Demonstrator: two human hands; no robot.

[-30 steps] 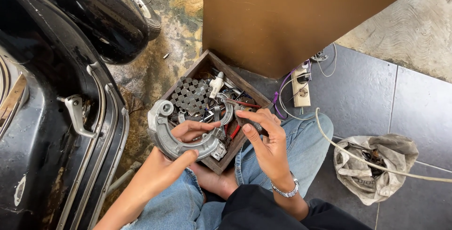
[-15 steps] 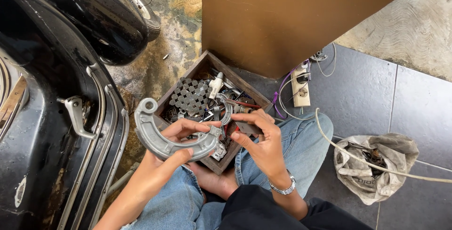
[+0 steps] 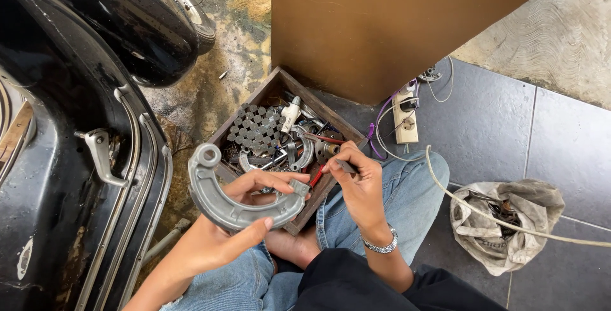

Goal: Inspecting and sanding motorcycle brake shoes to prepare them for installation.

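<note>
A person's left hand (image 3: 235, 234) grips one curved grey brake shoe (image 3: 223, 199), held just in front of a wooden parts box (image 3: 273, 88), while the right hand (image 3: 359, 183) pinches a small dark metal piece (image 3: 345, 166) over the box's near corner. Beyond the box stand one brown cabinet (image 3: 394, 24) and one white power strip (image 3: 406, 117); one grey cloth bag (image 3: 503, 222) lies well right of it.
</note>
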